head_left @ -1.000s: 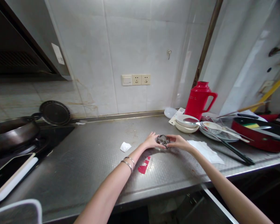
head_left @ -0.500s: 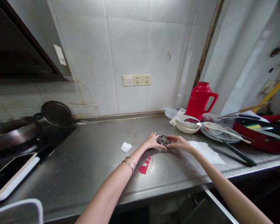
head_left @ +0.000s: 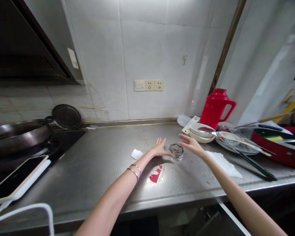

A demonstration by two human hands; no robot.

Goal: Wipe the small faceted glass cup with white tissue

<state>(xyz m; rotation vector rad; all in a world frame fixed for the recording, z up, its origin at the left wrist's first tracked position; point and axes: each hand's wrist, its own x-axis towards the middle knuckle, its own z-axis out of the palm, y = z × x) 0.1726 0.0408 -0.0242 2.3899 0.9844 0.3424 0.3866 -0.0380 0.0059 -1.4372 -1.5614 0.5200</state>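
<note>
On the steel counter [head_left: 108,170] stands a small faceted clear glass dish [head_left: 176,150], like an ashtray. At its left is my left hand [head_left: 160,149], fingers spread, the thumb pointing at the dish's lower edge; I cannot tell if it touches. My right hand [head_left: 191,144] is apart from the dish on its right side, fingers stretched out and holding nothing. Below the dish lies a torn red scrap [head_left: 155,174] on the metal, and left of my left hand a crumpled white tissue [head_left: 137,154].
At right are a red thermos [head_left: 215,109], stacked bowls [head_left: 202,138], a dark-handled utensil [head_left: 255,166], a red pan [head_left: 272,150] and a white paper sheet [head_left: 225,164]. A wok [head_left: 22,134] sits on the left stove, with a phone [head_left: 17,178] in front.
Both hands have let go of the glass dish and drawn apart, the right one to the right. The dish now stands alone on the counter. The view has shifted slightly left.
</note>
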